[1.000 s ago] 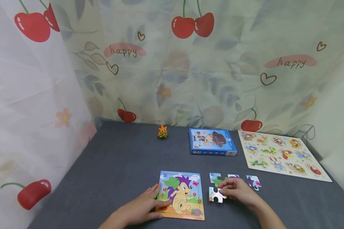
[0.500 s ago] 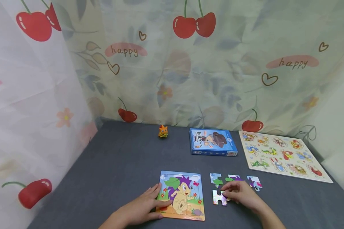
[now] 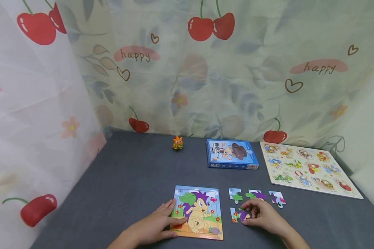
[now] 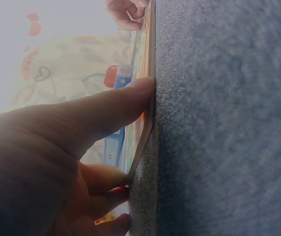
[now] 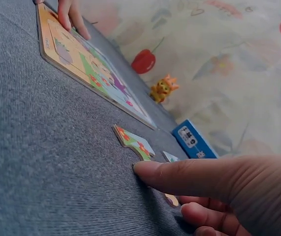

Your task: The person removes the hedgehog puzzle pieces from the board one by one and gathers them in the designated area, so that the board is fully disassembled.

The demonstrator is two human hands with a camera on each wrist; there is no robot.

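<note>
My left hand (image 3: 156,221) rests at the near left corner of a square jigsaw puzzle (image 3: 197,197) picturing a purple-haired hedgehog. One finger lies over the picture; the left wrist view shows the thumb (image 4: 106,110) along the puzzle's edge. To the right, my right hand (image 3: 265,216) pinches a puzzle piece (image 3: 234,215) with red flowers and purple on it, low at the tabletop. In the right wrist view my thumb (image 5: 179,174) covers part of this piece (image 5: 130,140). Just beyond lie a blue-and-green piece (image 3: 235,194), a purple-and-green piece (image 3: 258,194) and a butterfly piece (image 3: 278,197).
A blue box (image 3: 232,154) lies at the back, left of a pale board with insect pictures (image 3: 308,169). A small orange figurine (image 3: 177,142) stands near the back edge of the dark grey table (image 3: 137,166). Printed curtains (image 3: 180,76) enclose the back and sides.
My right hand has shifted the flowered piece slightly right and nearer me, and its tilt and glare are gone, so its picture shows. My left hand has stayed on the puzzle.
</note>
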